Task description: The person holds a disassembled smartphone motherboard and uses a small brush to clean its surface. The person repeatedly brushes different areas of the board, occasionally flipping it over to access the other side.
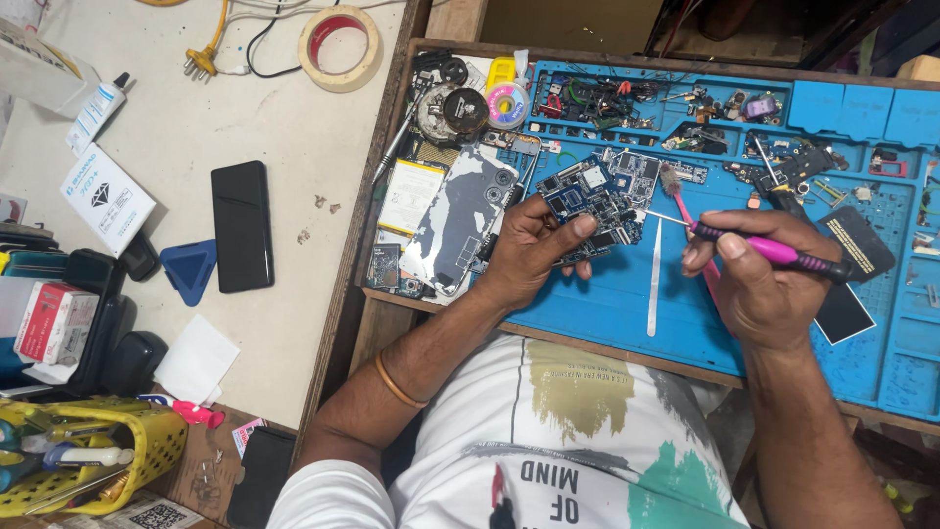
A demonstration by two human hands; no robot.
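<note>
Forearms extend from the lower frame edge over a white printed shirt toward the blue work mat [607,304]. Left hand [529,250] is bent at the wrist, palm turned inward, fingers and thumb clamped around a blue circuit board [587,201] held tilted just above the mat. An orange band sits on the left forearm. Right hand [759,274] is curled shut on a pink-handled screwdriver [774,253], held near level, its thin metal tip pointing left and reaching the board's right edge; contact cannot be confirmed. A metal spudger [656,279] lies on the mat between the hands.

Opened phone [455,220] with exposed back lies just left of the left hand. On the white table, well to the left: a black phone [242,225] face down, a blue triangular pick [188,266], a white rectangular box [106,199] with a dark diamond mark, a white tube [96,110], a red-and-white carton [54,321], a tape roll [340,47] at top, and a yellow basket [147,456] at lower left
</note>
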